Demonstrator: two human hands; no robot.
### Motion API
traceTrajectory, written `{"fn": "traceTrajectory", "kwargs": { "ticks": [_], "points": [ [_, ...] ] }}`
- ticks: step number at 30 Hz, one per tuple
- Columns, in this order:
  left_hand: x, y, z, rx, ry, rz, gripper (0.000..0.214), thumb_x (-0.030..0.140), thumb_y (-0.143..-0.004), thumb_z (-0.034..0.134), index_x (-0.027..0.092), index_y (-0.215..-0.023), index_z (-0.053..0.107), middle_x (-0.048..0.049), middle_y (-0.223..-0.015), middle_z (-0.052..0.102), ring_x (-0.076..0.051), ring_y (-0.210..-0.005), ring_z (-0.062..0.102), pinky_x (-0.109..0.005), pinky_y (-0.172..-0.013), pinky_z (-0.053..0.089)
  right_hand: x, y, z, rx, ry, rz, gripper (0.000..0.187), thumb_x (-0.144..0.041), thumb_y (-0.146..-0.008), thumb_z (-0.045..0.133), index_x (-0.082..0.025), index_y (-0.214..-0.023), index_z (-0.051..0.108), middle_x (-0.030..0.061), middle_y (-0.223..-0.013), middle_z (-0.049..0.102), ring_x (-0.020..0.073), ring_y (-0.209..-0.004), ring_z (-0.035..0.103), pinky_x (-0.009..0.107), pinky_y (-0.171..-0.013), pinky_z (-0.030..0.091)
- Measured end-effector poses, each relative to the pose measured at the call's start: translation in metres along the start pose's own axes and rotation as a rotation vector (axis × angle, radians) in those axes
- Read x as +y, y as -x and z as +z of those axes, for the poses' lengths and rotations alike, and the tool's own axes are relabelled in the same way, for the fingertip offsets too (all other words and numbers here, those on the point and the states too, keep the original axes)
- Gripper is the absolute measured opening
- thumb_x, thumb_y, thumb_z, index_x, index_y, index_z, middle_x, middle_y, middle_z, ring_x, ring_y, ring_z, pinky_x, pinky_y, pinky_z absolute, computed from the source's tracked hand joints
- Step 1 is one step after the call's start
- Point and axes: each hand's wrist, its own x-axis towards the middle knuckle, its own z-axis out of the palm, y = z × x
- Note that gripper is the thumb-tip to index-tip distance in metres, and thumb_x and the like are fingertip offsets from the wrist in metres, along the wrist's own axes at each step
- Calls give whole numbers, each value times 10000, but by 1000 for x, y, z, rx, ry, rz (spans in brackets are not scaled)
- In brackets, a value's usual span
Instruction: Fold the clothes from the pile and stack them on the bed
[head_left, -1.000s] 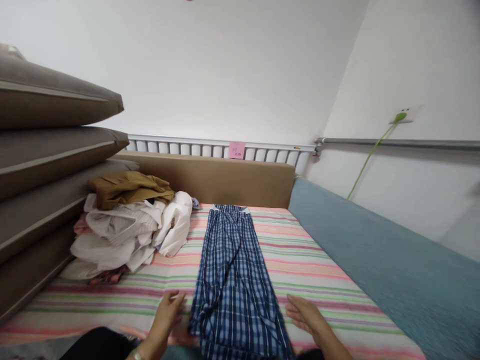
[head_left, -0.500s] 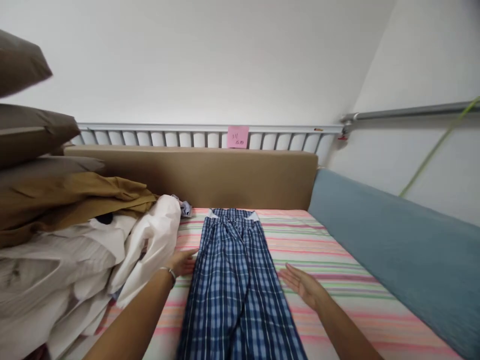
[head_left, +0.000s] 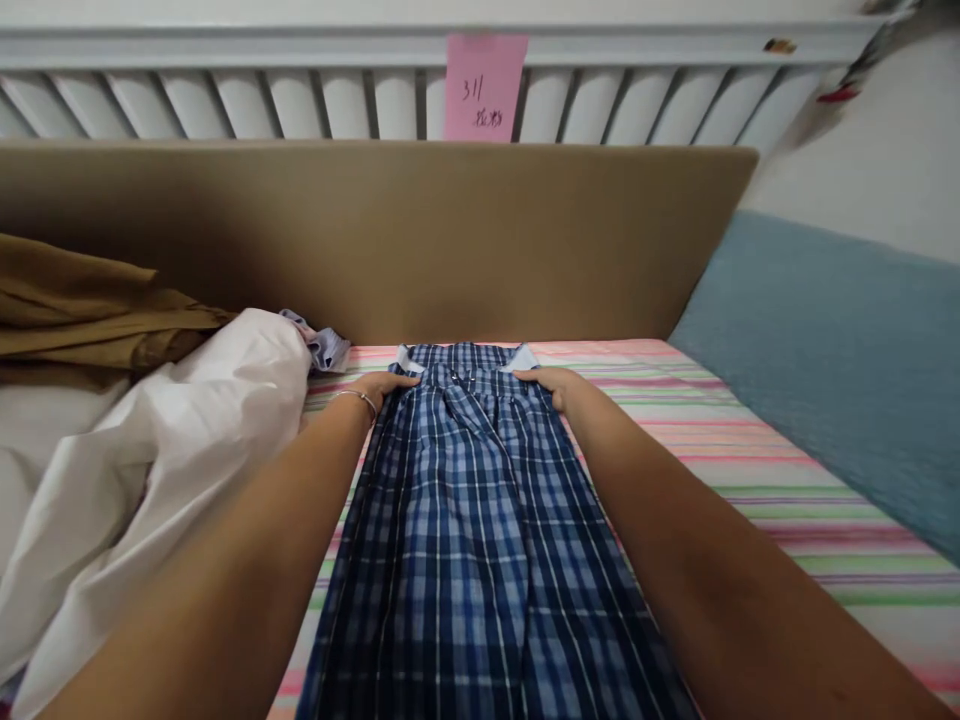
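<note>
Blue plaid trousers (head_left: 465, 520) lie flat and lengthwise in front of me, the gathered waist at the far end. White fabric shows at both top corners. My left hand (head_left: 382, 384) is at the left side of the waist, thumb on top and the other fingers bent at or under the edge. At the right side, my right hand (head_left: 551, 382) pinches the waist the same way. Both arms reach far forward along the trousers. A thin bracelet (head_left: 358, 396) circles my left wrist.
Striped bedding (head_left: 750, 470) lies beneath. White clothing (head_left: 180, 430) and a brown garment (head_left: 90, 320) are heaped at left. A brown board (head_left: 450, 240) stands behind, below a radiator (head_left: 337, 100) with a pink note (head_left: 486, 88). A blue-grey panel (head_left: 847, 350) borders the right.
Both hands have moved forward from beside the trousers' middle and closed on the two sides of the waist. My view has come closer and tipped down.
</note>
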Motion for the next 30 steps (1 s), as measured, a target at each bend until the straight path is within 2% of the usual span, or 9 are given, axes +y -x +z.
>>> {"fn": "traceTrajectory", "kwargs": {
  "ticks": [3, 6, 11, 14, 17, 19, 22, 26, 30],
  "points": [
    [4, -4, 7, 55, -38, 36, 189, 157, -582, 784, 77, -679, 643, -113, -604, 668, -259, -632, 660, -449, -722, 527, -6, -11, 7, 32, 55, -112, 209, -260, -711, 698, -78, -700, 595, 36, -671, 658, 180, -702, 648, 454, -703, 525],
    [8, 6, 13, 113, -21, 180, 187, 120, -568, 777, 87, -680, 631, -88, -620, 668, -247, -658, 660, -447, -730, 530, -16, 0, 12, 91, 97, -253, 229, -285, -669, 725, -91, -690, 604, 21, -657, 639, 192, -722, 633, 462, -735, 507],
    [3, 65, 8, 190, 18, 614, 302, 204, -563, 785, 140, -827, 653, -33, -874, 707, -184, -871, 638, -337, -876, 481, -18, 86, 0, 239, 250, -615, 263, -244, -608, 743, -120, -821, 651, 23, -783, 659, 205, -810, 598, 400, -824, 460],
    [-31, 112, -11, 269, -258, 930, 330, 327, -593, 754, 160, -864, 666, -31, -911, 702, -227, -949, 606, -368, -916, 449, 19, 151, -24, 282, 664, -1001, 249, -326, -710, 662, -153, -889, 657, 58, -836, 661, 211, -789, 588, 351, -752, 458],
    [-87, 141, -31, 223, -691, 1077, 178, 349, -632, 699, 229, -763, 691, -31, -905, 707, -264, -1021, 570, -411, -973, 399, 75, 197, -46, 46, 1018, -1233, 185, -295, -830, 533, -196, -909, 667, 78, -900, 665, 210, -848, 581, 341, -773, 438],
    [-120, 146, -40, 90, -887, 1129, 116, 319, -669, 676, 266, -766, 710, -37, -975, 707, -268, -1102, 534, -415, -1009, 358, 104, 213, -54, -64, 1154, -1280, 197, -252, -870, 481, -218, -927, 667, 69, -932, 667, 200, -885, 570, 341, -796, 422],
    [-145, 142, -45, -26, -1028, 1192, 163, 300, -735, 645, 288, -878, 722, -54, -1073, 688, -260, -1171, 500, -422, -1019, 332, 119, 220, -54, -62, 1239, -1264, 176, -224, -868, 496, -214, -930, 661, 61, -914, 664, 190, -883, 554, 340, -794, 403],
    [-139, 141, -43, -69, -1046, 1181, 194, 299, -757, 629, 292, -930, 716, -71, -1100, 679, -253, -1184, 499, -433, -1043, 306, 102, 223, -48, -137, 1310, -1179, 135, -236, -855, 529, -226, -906, 653, 38, -886, 652, 177, -859, 537, 333, -789, 380],
    [-134, 176, -38, -136, -977, 1008, 331, 191, -694, 646, 293, -1004, 701, -61, -1212, 623, -277, -1249, 445, -461, -1102, 207, 89, 247, -41, -237, 1312, -1023, 118, -240, -820, 563, -235, -893, 655, 32, -869, 649, 182, -839, 543, 330, -780, 379]
  ]
}}
